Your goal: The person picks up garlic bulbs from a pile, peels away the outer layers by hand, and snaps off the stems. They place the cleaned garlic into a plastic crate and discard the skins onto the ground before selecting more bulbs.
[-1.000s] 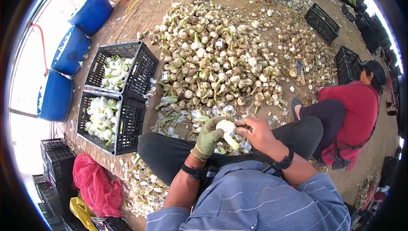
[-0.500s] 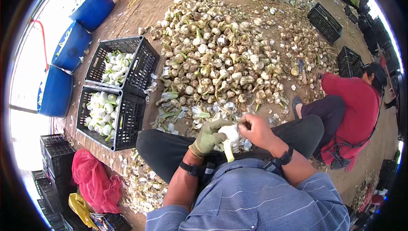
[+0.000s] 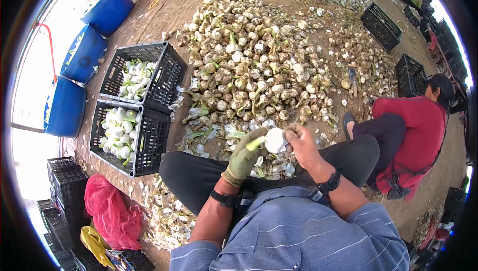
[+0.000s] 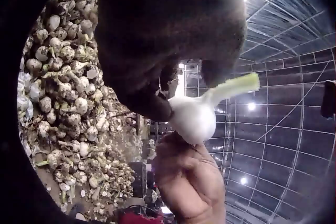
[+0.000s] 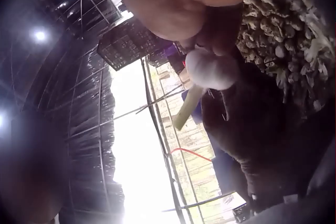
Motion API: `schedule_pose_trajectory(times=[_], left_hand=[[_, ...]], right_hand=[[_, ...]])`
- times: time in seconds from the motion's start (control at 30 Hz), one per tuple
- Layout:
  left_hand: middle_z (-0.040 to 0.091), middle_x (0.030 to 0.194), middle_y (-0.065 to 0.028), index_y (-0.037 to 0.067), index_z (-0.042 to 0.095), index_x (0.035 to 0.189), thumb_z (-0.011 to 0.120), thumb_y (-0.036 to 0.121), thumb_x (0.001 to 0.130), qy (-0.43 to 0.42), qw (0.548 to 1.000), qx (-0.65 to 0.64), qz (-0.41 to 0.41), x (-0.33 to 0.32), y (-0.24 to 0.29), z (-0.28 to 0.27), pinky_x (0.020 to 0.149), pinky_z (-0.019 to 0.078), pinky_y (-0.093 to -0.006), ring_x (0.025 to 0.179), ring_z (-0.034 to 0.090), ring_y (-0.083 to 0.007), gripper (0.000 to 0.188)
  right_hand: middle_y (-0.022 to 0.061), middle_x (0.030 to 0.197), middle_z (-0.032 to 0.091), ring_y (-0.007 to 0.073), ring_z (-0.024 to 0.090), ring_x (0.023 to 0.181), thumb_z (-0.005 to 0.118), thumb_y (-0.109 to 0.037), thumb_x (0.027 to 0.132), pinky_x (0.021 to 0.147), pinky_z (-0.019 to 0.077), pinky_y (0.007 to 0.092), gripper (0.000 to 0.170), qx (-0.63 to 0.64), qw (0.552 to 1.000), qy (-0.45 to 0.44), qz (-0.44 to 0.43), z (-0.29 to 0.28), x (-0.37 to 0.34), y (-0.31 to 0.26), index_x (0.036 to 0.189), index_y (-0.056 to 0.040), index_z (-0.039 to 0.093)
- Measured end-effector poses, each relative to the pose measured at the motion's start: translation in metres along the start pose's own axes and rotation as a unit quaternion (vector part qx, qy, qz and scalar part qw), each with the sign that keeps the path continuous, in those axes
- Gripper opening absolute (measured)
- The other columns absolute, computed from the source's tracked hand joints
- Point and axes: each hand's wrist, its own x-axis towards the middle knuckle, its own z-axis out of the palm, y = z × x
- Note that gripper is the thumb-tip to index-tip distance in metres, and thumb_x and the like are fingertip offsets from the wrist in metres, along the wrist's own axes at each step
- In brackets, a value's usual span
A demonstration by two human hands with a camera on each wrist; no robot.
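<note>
Garlic bulb [image 3: 275, 141] (white) held between both hands [image 3: 241, 161] [image 3: 305, 152].

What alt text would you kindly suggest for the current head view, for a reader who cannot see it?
A gloved left hand and a right hand hold a white garlic bulb between them. Beyond lies a large pile of dirt-marked bulbs, with two black crates of whiter bulbs to the left and a person in red at the right.

Daylight is glaring through the side wall [image 3: 30, 99]; the head view is bowing toward black edges, while the dimmer wrist views are blurring, the left hand [image 4: 173, 29] lying in deep shadow.
</note>
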Motion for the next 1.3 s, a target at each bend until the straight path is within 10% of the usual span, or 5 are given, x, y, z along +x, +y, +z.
schedule_pose_trajectory(times=[0.17, 0.33, 0.57, 0.93, 1.3], left_hand=[[0.065, 0.111, -0.0104, 0.004, 0.057, 0.128, 0.07, -0.002, 0.076, 0.007, 1.0, 0.003, -0.009, 0.0, -0.02, -0.007, 0.083, 0.054, -0.0339, 0.099, 0.065, -0.0222, 0.054], [0.07, 0.101, -0.0072, 0.004, 0.059, 0.127, 0.078, -0.002, 0.069, 0.041, 0.91, 0.386, 0.145, -0.011, -0.002, -0.006, 0.077, 0.0552, -0.0299, 0.09, 0.068, -0.019, 0.061], [0.07, 0.097, -0.011, 0.0, 0.064, 0.119, 0.06, 0.024, 0.088, 0.031, 0.997, -0.075, -0.012, 0.0, -0.016, -0.006, 0.064, 0.0525, -0.0328, 0.078, 0.066, -0.025, 0.039], [0.068, 0.088, -0.0057, 0.002, 0.064, 0.109, 0.043, 0.034, 0.101, 0.076, 0.989, -0.082, -0.098, 0.0, -0.016, -0.009, 0.05, 0.0516, -0.0246, 0.071, 0.066, -0.014, 0.039], [0.069, 0.075, -0.0063, 0.005, 0.067, 0.1, 0.04, 0.045, 0.1, 0.221, 0.964, -0.136, -0.063, 0.017, -0.032, -0.017, 0.045, 0.0464, -0.0277, 0.052, 0.061, -0.0163, 0.048]], right_hand=[[0.0067, 0.084, 0.065, 0.0078, 0.057, 0.058, 0.059, -0.021, 0.1, 0.05, 0.047, 0.024, 0.021, -0.311, 0.909, -0.056, -0.273, 0.025, -0.002, -0.003, 0.102, 0.0003, 0.058], [0.0029, 0.077, 0.061, 0.007, 0.054, 0.053, 0.061, -0.024, 0.099, 0.049, 0.0496, 0.0247, 0.024, 0.107, 0.982, -0.156, 0.028, 0.023, -0.001, -0.005, 0.102, -0.0004, 0.058], [0.0071, 0.086, 0.063, 0.0124, 0.057, 0.062, 0.063, -0.029, 0.097, 0.047, 0.0502, 0.0263, 0.028, 0.295, 0.939, -0.174, 0.042, 0.0, -0.004, -0.019, 0.098, -0.0015, 0.058], [0.0106, 0.101, 0.061, 0.0259, 0.063, 0.088, 0.073, -0.011, 0.083, 0.073, 0.0521, 0.0363, 0.027, -0.441, 0.818, -0.098, -0.356, 0.036, -0.004, -0.022, 0.108, -0.0057, 0.063], [0.011, 0.096, 0.061, 0.0253, 0.062, 0.091, 0.066, -0.019, 0.09, 0.079, 0.0498, 0.0391, 0.015, -0.288, 0.878, -0.347, -0.162, 0.052, -0.019, -0.033, 0.095, -0.005, 0.064]])
